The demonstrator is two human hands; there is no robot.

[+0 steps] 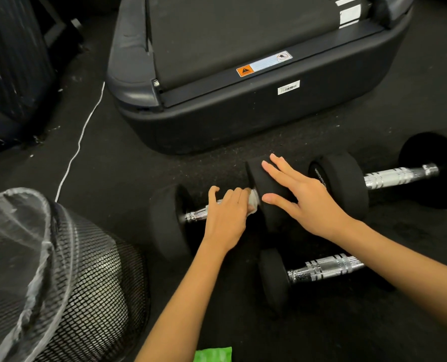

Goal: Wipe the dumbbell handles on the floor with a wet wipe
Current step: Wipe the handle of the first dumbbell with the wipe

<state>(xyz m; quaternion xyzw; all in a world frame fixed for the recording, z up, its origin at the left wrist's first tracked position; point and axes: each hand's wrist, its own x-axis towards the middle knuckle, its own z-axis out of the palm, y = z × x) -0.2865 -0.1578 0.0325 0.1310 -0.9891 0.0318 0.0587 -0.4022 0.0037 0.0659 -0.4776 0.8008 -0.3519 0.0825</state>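
Note:
Three black dumbbells with chrome handles lie on the dark floor. My left hand (227, 215) is wrapped around the handle (196, 215) of the nearest-left dumbbell, with a white wet wipe (253, 201) pressed around the bar under the fingers. My right hand (295, 194) lies flat, fingers spread, on that dumbbell's right weight head (259, 176). A second dumbbell (399, 176) lies to the right, its handle bare. A third dumbbell (326, 267) lies closer to me, below my right forearm.
A treadmill's rear end (243, 100) stands just behind the dumbbells. A black mesh bin with a clear liner (60, 270) is at the lower left. A white cable (81, 137) runs across the floor. A green packet (213, 355) shows at the bottom edge.

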